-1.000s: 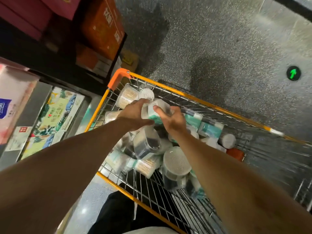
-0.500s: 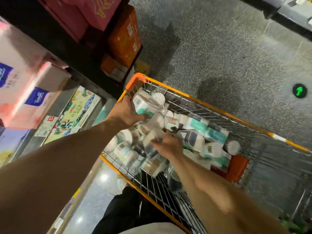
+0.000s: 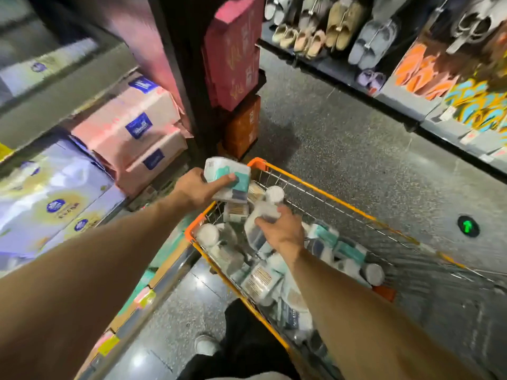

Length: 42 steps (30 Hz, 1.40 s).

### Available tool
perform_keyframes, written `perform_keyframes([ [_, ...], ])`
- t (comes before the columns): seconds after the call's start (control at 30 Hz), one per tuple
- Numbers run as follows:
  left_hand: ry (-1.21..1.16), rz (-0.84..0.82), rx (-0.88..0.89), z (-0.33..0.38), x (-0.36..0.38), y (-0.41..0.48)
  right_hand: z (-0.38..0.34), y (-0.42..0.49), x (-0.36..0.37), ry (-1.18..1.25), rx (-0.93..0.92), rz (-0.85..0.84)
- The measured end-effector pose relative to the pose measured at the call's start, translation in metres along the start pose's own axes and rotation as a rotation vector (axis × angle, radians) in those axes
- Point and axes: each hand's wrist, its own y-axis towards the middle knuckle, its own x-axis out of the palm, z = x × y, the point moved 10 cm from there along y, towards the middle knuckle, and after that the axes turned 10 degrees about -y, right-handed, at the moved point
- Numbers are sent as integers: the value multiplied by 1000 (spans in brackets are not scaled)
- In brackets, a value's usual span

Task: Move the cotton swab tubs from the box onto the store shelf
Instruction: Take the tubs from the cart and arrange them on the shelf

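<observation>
Left hand (image 3: 192, 187) is gripping a teal-labelled pack (image 3: 227, 178), fingers curling round its glossy wrap, above the far left corner of the wire cart (image 3: 315, 185). Right hand (image 3: 282, 231) is clasping a clear round plastic tub (image 3: 258, 229) over the heap inside that corner. Slick film and smooth cylinders are probably inviting a slip, or a knock against the orange rim on the way to the shelf (image 3: 63, 105).
</observation>
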Motion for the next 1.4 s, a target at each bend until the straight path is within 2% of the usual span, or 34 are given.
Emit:
perform_keyframes([
  [0.17, -258, 120, 73, 22, -74, -64, -70, -54, -42, 95, -117, 107],
  [0.33, -411, 255, 124, 27, -165, -124, -151, -119, -83, 85, -324, 226],
  [0.57, -750, 462, 153, 23, -269, -198, -266, -192, -104, 112, -600, 308],
  [0.73, -919, 455, 160, 15, -313, -209, -336, -229, -113, 144, -730, 414],
  [0.8, -1012, 474, 96, 4, -323, -207, -359, -236, -113, 147, -765, 441],
  [0.97, -1135, 501, 29, -18, -367, -184, -433, -237, -102, 161, -859, 411],
  [1.23, -1030, 734, 42, -33, -429, -160, -519, -206, -72, 8, -985, 325],
  [1.3, -934, 795, 39, -33, -441, -158, -534, -200, -65, -55, -1017, 295],
  [1.4, -766, 790, 90, -27, -456, -147, -547, -193, -60, -108, -1038, 270],
])
